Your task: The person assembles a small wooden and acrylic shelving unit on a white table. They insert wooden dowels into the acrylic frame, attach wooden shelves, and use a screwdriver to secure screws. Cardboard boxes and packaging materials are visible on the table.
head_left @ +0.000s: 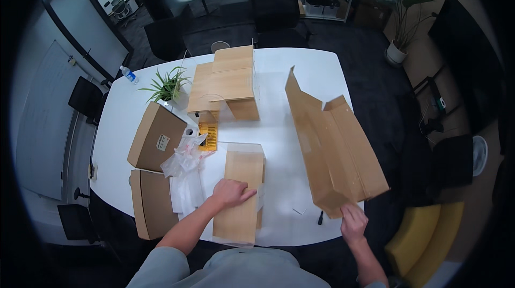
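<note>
Near the table's front edge stands a light wood-grain box [236,223] with clear sheet edges. My left hand [232,192] lies on top of it, fingers curled at its right edge. On the right, my right hand [354,223] is closed on the near corner of a large folded brown cardboard sheet [343,154]. This cardboard stands tilted, its flaps raised, over the table's right side. Between the two hands lie a small black screwdriver-like tool [321,217] and a thin small piece [298,211].
On the white table [284,164] stand a larger wood-grain unit [225,81], a potted plant [168,87] and a water bottle [129,74]. Left are an open cardboard box [155,138], crumpled clear plastic [185,162] and a yellow printed sheet [209,137]. Chairs surround the table.
</note>
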Tool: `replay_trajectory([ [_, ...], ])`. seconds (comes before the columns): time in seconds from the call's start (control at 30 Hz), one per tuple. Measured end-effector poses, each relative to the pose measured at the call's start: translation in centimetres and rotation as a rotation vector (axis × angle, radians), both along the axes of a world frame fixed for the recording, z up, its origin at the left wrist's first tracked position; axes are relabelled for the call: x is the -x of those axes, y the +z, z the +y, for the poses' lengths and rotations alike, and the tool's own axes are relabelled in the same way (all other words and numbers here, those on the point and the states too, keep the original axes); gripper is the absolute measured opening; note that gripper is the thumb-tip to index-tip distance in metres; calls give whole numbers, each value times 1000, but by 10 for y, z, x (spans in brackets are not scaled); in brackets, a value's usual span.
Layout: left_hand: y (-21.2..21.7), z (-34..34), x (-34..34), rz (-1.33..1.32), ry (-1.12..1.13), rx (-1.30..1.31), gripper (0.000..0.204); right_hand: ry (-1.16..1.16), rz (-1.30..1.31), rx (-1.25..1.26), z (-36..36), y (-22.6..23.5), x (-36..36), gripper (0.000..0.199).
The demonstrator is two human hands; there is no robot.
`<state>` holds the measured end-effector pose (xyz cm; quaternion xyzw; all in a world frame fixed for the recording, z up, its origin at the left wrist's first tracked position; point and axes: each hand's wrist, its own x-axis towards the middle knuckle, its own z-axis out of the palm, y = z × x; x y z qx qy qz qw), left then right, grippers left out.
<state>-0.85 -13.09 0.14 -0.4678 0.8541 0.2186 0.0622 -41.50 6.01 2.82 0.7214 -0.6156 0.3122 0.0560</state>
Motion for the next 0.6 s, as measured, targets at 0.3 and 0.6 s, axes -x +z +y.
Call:
replay_trajectory([
  [0.3,65,-6,-23,14,166,47,62,155,-131,-325,139,-117,-67,20],
  [0.6,213,4,-1,208,316,112,63,355,147,-1020,140,-138,-103,27],
])
